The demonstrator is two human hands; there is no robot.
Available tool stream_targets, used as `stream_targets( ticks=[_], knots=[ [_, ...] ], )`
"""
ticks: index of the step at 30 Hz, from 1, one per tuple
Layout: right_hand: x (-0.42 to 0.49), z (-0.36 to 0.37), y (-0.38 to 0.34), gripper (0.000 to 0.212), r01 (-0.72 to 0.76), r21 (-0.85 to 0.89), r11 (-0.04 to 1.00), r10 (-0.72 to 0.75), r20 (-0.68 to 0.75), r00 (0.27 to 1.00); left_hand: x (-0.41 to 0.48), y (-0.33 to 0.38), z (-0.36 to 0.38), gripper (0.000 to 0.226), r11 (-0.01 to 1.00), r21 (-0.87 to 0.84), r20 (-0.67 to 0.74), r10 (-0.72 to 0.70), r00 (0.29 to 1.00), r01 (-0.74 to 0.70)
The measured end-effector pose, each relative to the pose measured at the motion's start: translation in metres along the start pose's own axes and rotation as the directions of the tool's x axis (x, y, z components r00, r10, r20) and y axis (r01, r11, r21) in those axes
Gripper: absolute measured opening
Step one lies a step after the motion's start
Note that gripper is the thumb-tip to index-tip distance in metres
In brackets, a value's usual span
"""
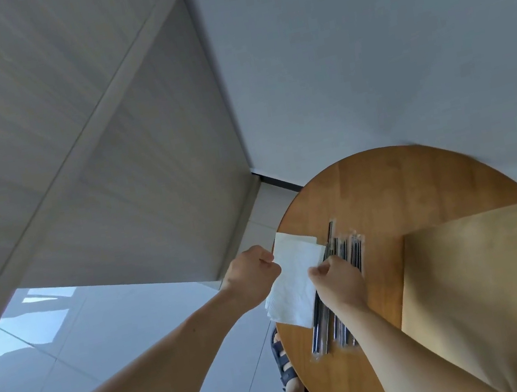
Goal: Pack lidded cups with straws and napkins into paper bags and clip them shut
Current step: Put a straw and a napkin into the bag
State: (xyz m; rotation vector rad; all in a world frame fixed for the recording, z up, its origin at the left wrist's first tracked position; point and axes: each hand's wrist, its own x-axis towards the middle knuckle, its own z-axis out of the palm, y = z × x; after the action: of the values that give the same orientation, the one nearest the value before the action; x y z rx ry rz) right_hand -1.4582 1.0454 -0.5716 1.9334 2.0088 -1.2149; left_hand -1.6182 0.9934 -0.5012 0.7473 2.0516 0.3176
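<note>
**Both hands on one napkin, beside the straws**

My left hand (253, 278) has the fingers curled, and it pinches the left edge of a white paper napkin (295, 287) between the thumb and the first finger. My right hand (336, 284) is curled too. Its fingertips pinch the right edge of the same napkin, and the hand lies over the middle of the straws (349, 250).

The napkin is a long rectangle spread between the two hands. Its long axis goes from the near-left corner, which hangs past the rim of the table (404, 190), to the far-right corner, which is above the wood.

The straws lie just to the right of the napkin and touch its edge. They are dark and thin, each one in a clear shiny wrapper. They lie side by side, and their long axis points away from me, a little tilted to the right at the far end. Any print on the wrappers is too small to read.

Farther right on the round wooden table is a brown paper bag (468, 297), with its plain broad side turned to me. I cannot tell if it stands or lies.

Under the table edge I see my foot in a dark sandal (284, 360) on the pale tiled floor (70, 350). A grey wall (360, 39) is behind the table.
</note>
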Motion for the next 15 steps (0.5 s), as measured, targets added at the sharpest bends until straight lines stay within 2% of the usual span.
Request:
stream_targets(
  ticks=[3,6,9,12,15],
  knots=[
    [-0.006,-0.003,-0.004,0.013,-0.019,0.303,0.953,0.012,0.024,1.000,-0.002,0.000,0.000,0.027,1.000,-0.006,-0.008,0.004,1.000,-0.004],
    [-0.013,-0.007,-0.009,0.011,-0.052,0.578,0.814,0.042,0.030,0.999,-0.006,0.001,0.002,0.029,0.999,-0.036,-0.002,-0.012,1.000,0.011],
    [-0.021,-0.018,-0.015,0.017,-0.055,0.737,0.673,-0.002,0.076,0.997,-0.009,0.005,0.004,0.041,0.991,-0.124,0.027,-0.052,0.998,0.055],
    [-0.026,-0.034,-0.018,0.024,-0.054,0.858,0.511,-0.138,0.144,0.980,-0.010,0.011,0.009,0.050,0.961,-0.256,0.108,-0.082,0.991,0.108],
    [-0.024,-0.046,-0.012,0.019,-0.042,0.877,0.479,-0.170,0.139,0.976,-0.010,0.016,0.012,0.036,0.882,-0.444,0.175,-0.085,0.981,0.155]
  ],
)
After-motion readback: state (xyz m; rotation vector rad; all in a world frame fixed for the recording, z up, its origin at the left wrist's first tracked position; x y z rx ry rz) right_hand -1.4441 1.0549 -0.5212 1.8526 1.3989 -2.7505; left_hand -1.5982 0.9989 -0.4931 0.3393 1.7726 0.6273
